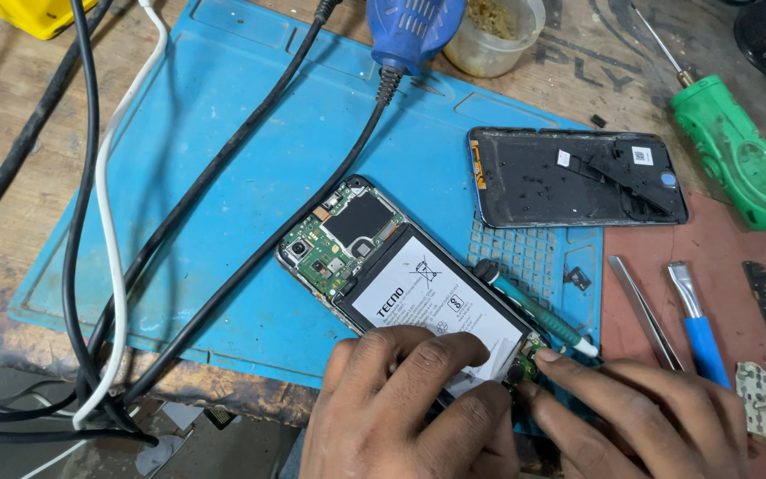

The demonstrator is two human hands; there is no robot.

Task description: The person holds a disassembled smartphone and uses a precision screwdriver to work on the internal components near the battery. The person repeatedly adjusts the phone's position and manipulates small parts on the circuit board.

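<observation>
An opened phone lies diagonally on the blue work mat, its green circuit board and white-labelled battery exposed. My left hand rests on the phone's lower end, fingers pressing the battery. My right hand comes in from the right, its fingertips pinching a small dark part at the phone's bottom corner. A thin teal-handled tool lies beside the phone, next to my right fingers.
The phone's removed back cover lies inside-up on the mat's right. A green screwdriver, metal tweezers and a blue-handled tool lie on the right. Black and white cables cross the left. A blue-handled tool and plastic cup sit behind.
</observation>
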